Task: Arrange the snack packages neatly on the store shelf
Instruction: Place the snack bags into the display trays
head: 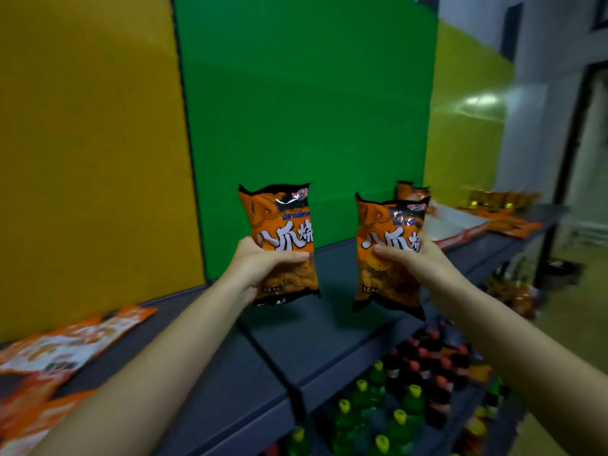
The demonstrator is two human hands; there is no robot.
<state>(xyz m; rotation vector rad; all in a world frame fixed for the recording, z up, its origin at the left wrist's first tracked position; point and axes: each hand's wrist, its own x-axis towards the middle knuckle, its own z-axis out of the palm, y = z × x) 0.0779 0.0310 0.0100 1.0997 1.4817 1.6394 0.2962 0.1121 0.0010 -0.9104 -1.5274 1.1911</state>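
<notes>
Loose flat packets (65,343) lie at the left end of the shelf (329,350). Left hand (263,266): grip clenched round an orange snack bag (283,222), upright above mid-shelf. Right hand (424,258): grip grasping a matching bag (390,232), also off the shelf. Suggest lowering both bottom seam first, fronts outward, side by side at the shelf's back.

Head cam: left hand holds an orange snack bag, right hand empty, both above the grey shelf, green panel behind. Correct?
Not quite. The right hand is not empty: in the head view it grips an orange snack bag too. The left hand holds its own orange bag, both above the grey shelf, with the green panel behind.
</notes>
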